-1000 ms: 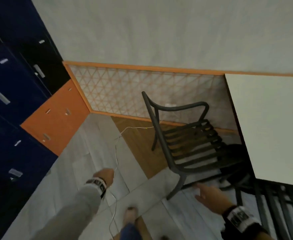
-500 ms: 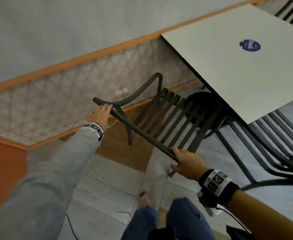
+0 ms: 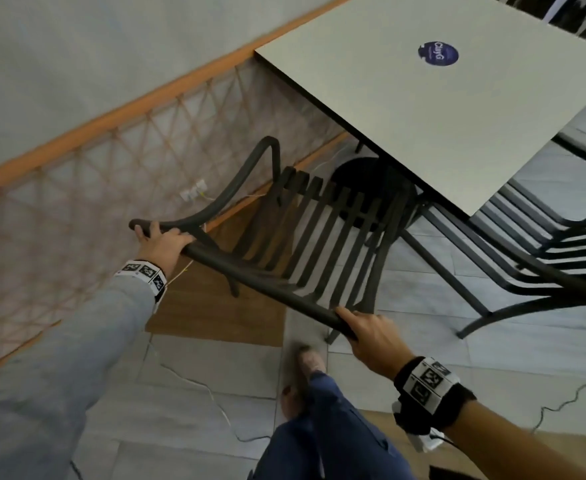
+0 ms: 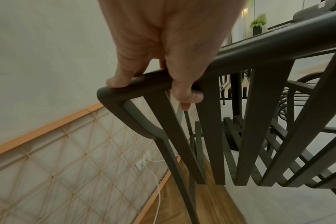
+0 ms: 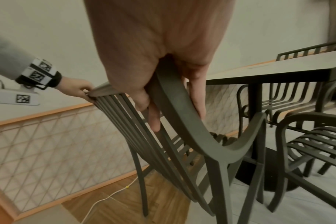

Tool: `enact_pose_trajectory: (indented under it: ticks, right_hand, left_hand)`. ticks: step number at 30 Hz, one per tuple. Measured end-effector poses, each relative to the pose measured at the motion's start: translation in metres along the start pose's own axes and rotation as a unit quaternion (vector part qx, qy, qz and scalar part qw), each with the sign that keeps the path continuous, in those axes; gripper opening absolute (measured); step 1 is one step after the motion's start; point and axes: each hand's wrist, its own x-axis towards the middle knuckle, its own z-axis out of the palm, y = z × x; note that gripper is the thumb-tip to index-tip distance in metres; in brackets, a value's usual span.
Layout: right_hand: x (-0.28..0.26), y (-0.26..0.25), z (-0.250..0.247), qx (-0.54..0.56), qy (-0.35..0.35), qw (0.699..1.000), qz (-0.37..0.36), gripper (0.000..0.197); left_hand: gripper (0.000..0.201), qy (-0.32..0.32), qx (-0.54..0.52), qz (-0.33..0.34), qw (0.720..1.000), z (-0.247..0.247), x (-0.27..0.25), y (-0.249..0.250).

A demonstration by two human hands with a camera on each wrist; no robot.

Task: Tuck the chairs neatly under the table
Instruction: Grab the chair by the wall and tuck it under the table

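Chair (image 3: 322, 233) gripped by top rail: left hand (image 3: 161, 242) wrapped round one corner, right hand (image 3: 371, 336) curled round other; seat front just under worktop (image 3: 457, 109) edge.

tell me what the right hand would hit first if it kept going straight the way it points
Probably the table. The right hand grips the chair at its top rail and points over the seat toward the table's near edge and the black pedestal beneath; depth is unclear.

The head view looks steeply down on the dark slatted metal chair (image 3: 319, 237). Each wrist view looks close along its hand, and all three share that chair's top rail.
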Motion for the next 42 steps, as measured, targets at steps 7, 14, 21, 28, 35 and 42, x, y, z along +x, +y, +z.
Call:
enact_pose_trajectory:
  ticks: [7, 14, 21, 28, 35, 42]
  right_hand:
    - [0.019, -0.037, 0.015, -0.01, -0.024, 0.999, -0.028, 0.032]
    - [0.049, -0.059, 0.006, 0.008, -0.028, 0.998, -0.054, 0.026]
    - [0.089, -0.073, -0.005, 0.003, -0.018, 0.997, -0.078, 0.044]
    - [0.123, -0.063, -0.018, 0.014, -0.012, 0.999, -0.048, 0.049]
    - [0.141, -0.037, -0.032, 0.018, 0.023, 0.999, -0.017, 0.037]
    - [0.157, -0.023, -0.043, 0.012, 0.05, 0.999, -0.013, 0.035]
  left_hand:
    - [0.02, -0.042, -0.002, -0.041, 0.998, -0.016, 0.014, -0.021]
    - [0.022, -0.042, -0.094, -0.115, 0.988, -0.04, 0.049, -0.032]
    - [0.015, -0.009, -0.311, -0.174, 0.934, -0.051, 0.108, -0.044]
    - [0.016, 0.017, -0.306, -0.184, 0.934, -0.072, 0.159, -0.026]
    - [0.016, 0.023, -0.354, -0.172, 0.919, -0.09, 0.199, 0.003]
    - [0.078, 0.043, -0.468, -0.221, 0.855, -0.103, 0.232, 0.016]
